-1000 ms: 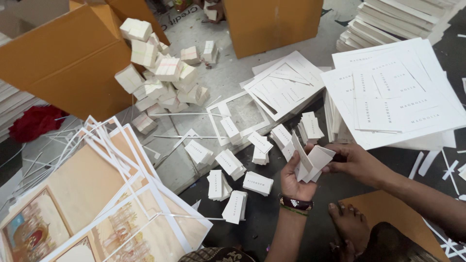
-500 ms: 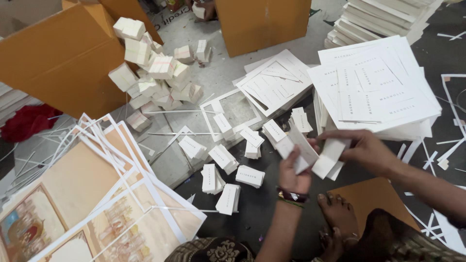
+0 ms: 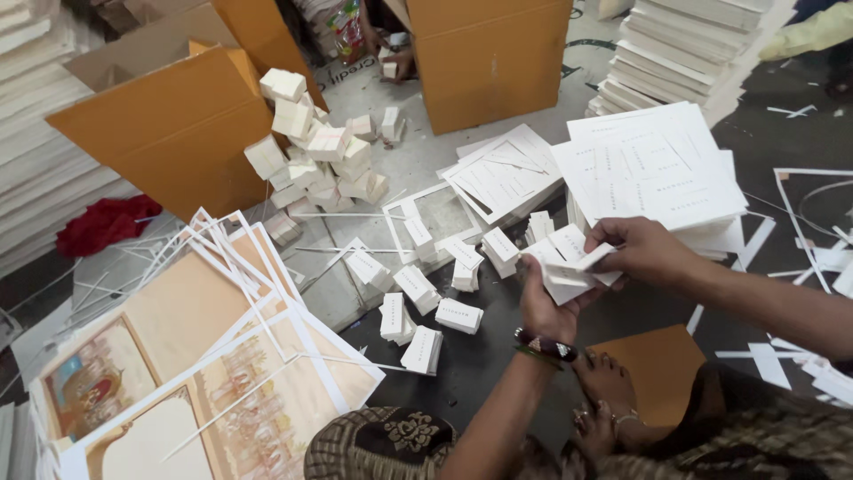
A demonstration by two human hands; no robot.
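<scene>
Evenly and softly lit from above, with faint shadows, mild glare on white paper, wide-angle bending at edges, slightly soft throughout.

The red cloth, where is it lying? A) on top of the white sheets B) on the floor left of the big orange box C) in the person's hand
B: the red cloth lies crumpled on the floor beside the left orange cardboard box, far from both hands, which hold white card pieces.
</scene>
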